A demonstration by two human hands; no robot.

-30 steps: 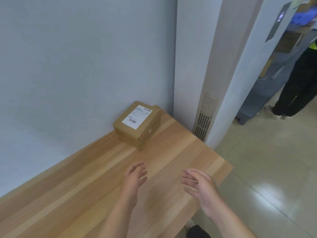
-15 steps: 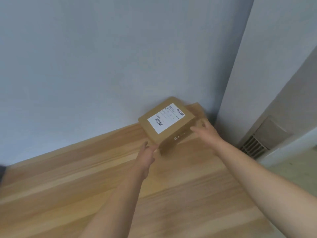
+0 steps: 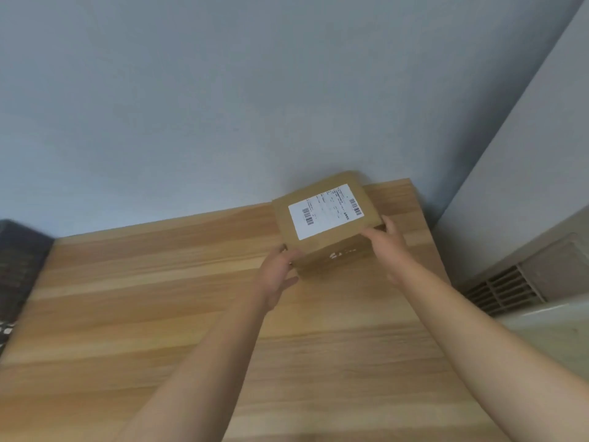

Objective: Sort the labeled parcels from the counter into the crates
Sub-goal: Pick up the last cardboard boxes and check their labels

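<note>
— Left grip [image 3: 277, 272], what's it doing?
— It clasps the parcel [image 3: 328, 250] at one near corner. Thumb on the front edge, fingers tucked round the side.
— And the right grip [image 3: 387, 247]?
— Same at the other near corner. Thumb along the top front edge, fingers wrapped round the far side.
— So the parcel sits where?
— Between the two grips, at the back of the wooden bench [image 3: 159, 298], close to the grey wall [image 3: 223, 106]. White label [image 3: 325, 212] faces up, barcodes at both ends. I can't tell whether it is lifted or resting.
— Anything else?
— Vent grille [image 3: 506, 288] low down, well to the right of the right grip. Dark blurred object [image 3: 16, 260] far to the left of the left grip, past the bench end.
</note>
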